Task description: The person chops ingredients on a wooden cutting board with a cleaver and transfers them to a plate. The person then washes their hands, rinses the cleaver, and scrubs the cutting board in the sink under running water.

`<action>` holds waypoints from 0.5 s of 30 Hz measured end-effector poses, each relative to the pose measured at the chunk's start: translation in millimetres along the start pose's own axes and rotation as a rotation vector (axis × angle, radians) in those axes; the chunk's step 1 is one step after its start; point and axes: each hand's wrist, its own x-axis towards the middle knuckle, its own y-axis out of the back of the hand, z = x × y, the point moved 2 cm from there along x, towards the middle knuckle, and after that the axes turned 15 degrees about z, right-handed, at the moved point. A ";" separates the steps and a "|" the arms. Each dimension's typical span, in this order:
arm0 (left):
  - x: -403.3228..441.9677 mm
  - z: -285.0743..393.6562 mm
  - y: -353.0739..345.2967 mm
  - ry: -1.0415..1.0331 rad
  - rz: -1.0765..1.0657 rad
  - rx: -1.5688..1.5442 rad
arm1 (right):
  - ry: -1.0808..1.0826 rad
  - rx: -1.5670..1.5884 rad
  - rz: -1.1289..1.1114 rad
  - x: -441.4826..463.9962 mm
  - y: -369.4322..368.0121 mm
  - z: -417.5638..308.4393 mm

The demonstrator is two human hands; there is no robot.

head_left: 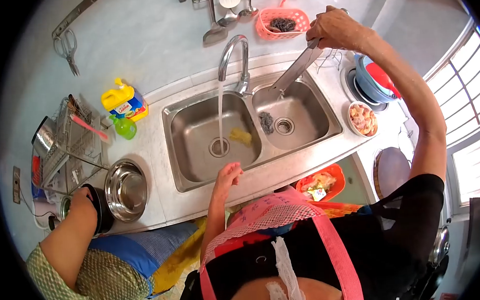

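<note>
High at the right, my right hand (338,31) is closed around the handle of a kitchen knife (299,68). The wide blade slants down to the left, its tip over the right basin (313,105) of the steel sink, apart from the bottom. My left hand (229,175) hovers at the sink's front edge, fingers loosely bent and holding nothing. Water runs from the faucet (238,47) into the left basin (187,117), where a yellow scrubber (241,136) lies. A grey steel-wool scourer (266,122) sits beside the right drain.
At left, another person's hand (81,204) reaches by a black pot (101,209) next to a steel bowl (126,189). A bowl of meat pieces (363,119) and a blue basin (372,83) stand right. An orange waste bin (328,182) sits below the counter edge.
</note>
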 end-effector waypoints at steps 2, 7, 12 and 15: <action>0.2 -4.7 3.0 0.005 0.010 -0.011 | -0.008 -0.032 0.007 1.6 6.5 5.4; -5.5 -8.2 11.9 -0.012 -0.007 -0.047 | 0.003 -0.039 0.112 -1.1 54.8 31.9; 1.2 -7.8 10.9 0.024 -0.010 -0.003 | -0.154 -0.002 0.091 18.7 124.8 88.7; 7.0 -4.8 10.0 0.033 0.001 -0.012 | -0.216 -0.230 0.236 37.6 188.3 104.4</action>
